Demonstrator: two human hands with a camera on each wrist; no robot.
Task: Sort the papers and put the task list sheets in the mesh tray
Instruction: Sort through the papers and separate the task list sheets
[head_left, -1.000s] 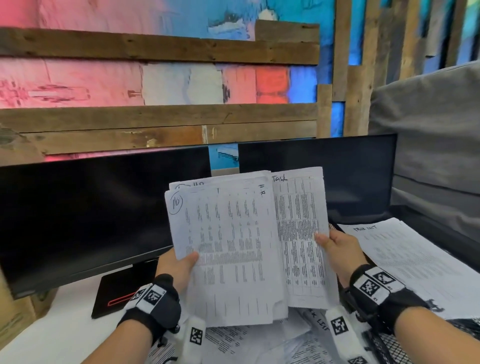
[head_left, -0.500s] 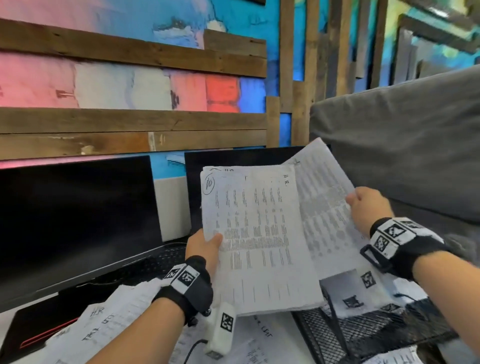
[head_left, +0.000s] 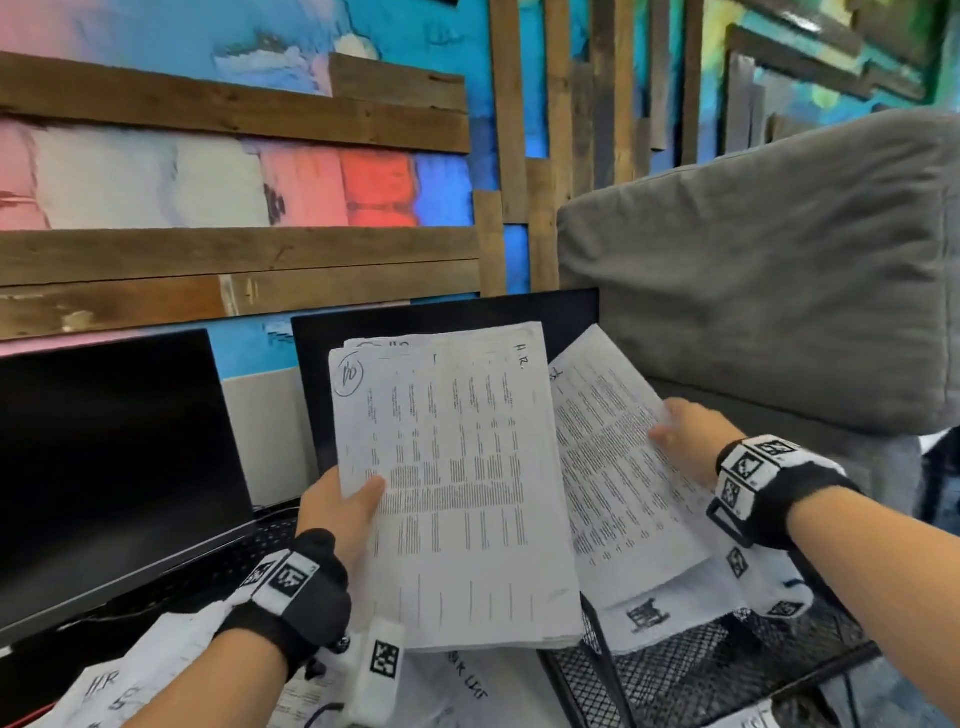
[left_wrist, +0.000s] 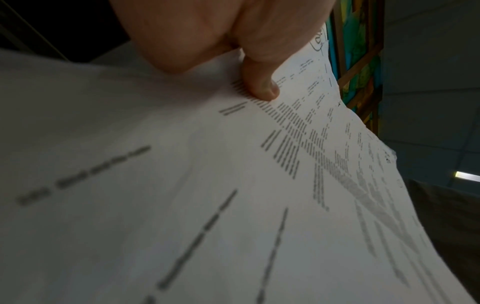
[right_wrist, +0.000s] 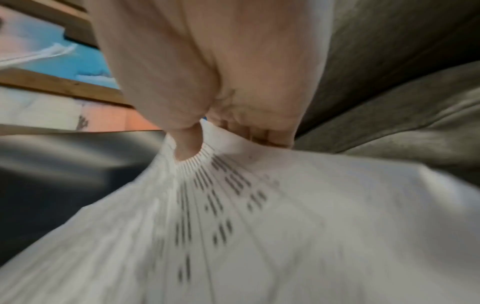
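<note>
Just above the mesh tray, right hand pinching one task list sheet, not yet dropped in. Left of the tray, left hand gripping the unsorted stack, thumb on top. Beyond the tray, dark monitors. Much sorting likely left.

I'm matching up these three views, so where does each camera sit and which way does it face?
Head: worn on the head, facing forward and down; shows left hand, right hand, paper stack, single sheet, mesh tray.
Left wrist: looks along the thumb pressing the stack.
Right wrist: looks along the thumb pinching the sheet.
Shared: head and each wrist view show that hand's paper.
</note>
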